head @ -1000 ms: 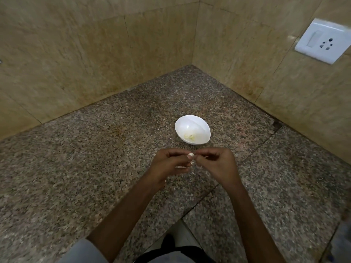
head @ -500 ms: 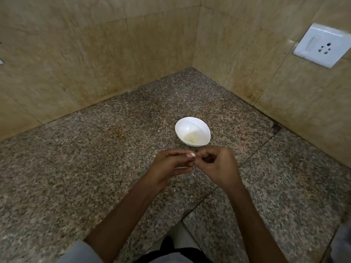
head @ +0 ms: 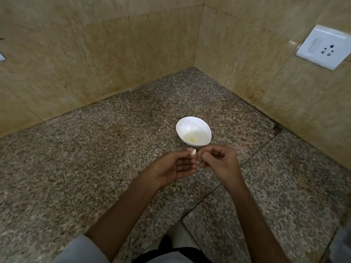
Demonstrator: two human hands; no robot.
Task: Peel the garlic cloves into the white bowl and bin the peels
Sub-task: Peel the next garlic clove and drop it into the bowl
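A small white bowl point(head: 193, 133) stands on the speckled granite counter point(head: 95, 168), with a few pale garlic pieces point(head: 190, 138) at its bottom. Just in front of it, my left hand point(head: 174, 166) pinches a white garlic clove point(head: 193, 152) between thumb and fingertips, palm turned up. My right hand point(head: 218, 164) is right beside it with curled fingers, its fingertips at the clove's lower side. A thin pale bit of peel seems to sit between the two hands; I cannot tell which hand has it.
The counter fills an inside corner between two tan tiled walls. A white socket plate point(head: 322, 47) is on the right wall. The counter's front edge runs diagonally near my body, with a seam point(head: 252, 156) crossing the right side.
My hands have drawn slightly apart. The left palm has turned up and the clove now shows clearly at the fingertips. The bowl has not moved.
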